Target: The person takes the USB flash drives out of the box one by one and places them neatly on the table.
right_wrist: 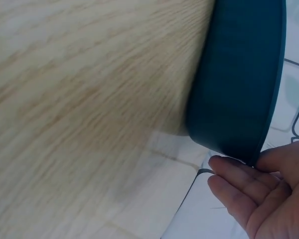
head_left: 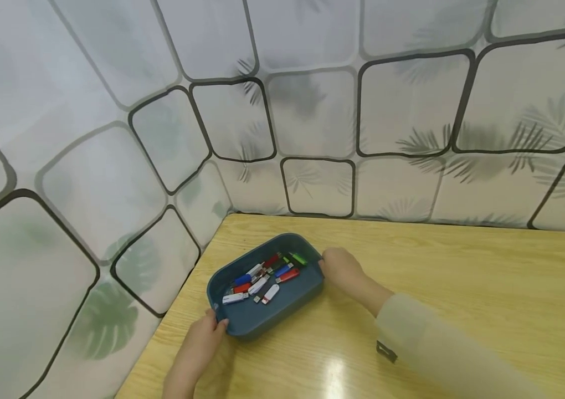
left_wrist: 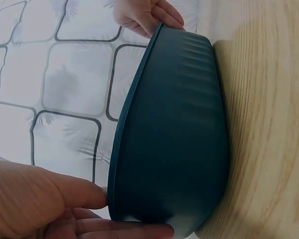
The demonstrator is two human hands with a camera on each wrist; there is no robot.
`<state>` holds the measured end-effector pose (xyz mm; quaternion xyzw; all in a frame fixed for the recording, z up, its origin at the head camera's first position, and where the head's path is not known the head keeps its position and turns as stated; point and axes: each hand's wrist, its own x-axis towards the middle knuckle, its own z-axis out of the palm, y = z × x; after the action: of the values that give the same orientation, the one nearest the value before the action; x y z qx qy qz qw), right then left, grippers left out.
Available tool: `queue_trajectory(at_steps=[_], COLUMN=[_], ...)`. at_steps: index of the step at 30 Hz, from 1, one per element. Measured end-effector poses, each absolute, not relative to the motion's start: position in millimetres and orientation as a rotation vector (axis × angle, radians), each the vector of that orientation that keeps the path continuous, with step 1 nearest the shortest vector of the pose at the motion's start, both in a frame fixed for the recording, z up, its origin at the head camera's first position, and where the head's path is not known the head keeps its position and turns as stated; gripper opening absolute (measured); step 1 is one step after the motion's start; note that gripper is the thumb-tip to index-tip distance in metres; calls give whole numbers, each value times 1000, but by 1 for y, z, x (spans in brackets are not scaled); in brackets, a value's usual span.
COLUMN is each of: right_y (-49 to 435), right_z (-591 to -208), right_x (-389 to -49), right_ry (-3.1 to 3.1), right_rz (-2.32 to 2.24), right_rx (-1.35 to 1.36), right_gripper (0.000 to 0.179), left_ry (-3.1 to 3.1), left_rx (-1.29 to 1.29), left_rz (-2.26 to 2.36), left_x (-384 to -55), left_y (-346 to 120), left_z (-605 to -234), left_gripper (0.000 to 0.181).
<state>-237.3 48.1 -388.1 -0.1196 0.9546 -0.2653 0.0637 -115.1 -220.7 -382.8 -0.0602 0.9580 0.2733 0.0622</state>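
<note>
A dark teal plastic bin (head_left: 258, 317) stands at an angle over the left part of the table, and I cannot tell if its base is slightly raised. Several USB flash drives (head_left: 270, 293) in white, red, blue, green and black lie loosely in it. My left hand (head_left: 199, 344) grips the bin's near left end, thumb at the rim and fingers under it on the outside. At the opposite end my right hand (head_left: 346, 274) pinches the rim between thumb and fingers. In the right wrist view those fingers (right_wrist: 234, 196) lie against the bin's outer end.
The wood-grain table (head_left: 462, 277) stretches to the right of the bin. A pale patterned wall covering (head_left: 402, 111) rises behind the table's back edge and along its left edge, close to the bin.
</note>
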Motion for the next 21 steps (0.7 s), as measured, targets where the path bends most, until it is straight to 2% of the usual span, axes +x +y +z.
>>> queue_trajectory(at_steps=[3,11,21], right_y=[48,47,54], right_z=[-387,-381,-374], right_x=[-238,-236,-234], right_ry=[2900,2929,2936], right_rz=[-759,-615,-338], right_rx=[-394,-368,-315], right_gripper=[18,14,13], left_ry=[2888,2872,2868], left_rx=[-203,-192,-101], left_rz=[823,824,768], left_x=[-114,-115,-121], left_y=[-220,-220,-209], left_z=[-381,-376,-372], left_gripper=[24,17,28])
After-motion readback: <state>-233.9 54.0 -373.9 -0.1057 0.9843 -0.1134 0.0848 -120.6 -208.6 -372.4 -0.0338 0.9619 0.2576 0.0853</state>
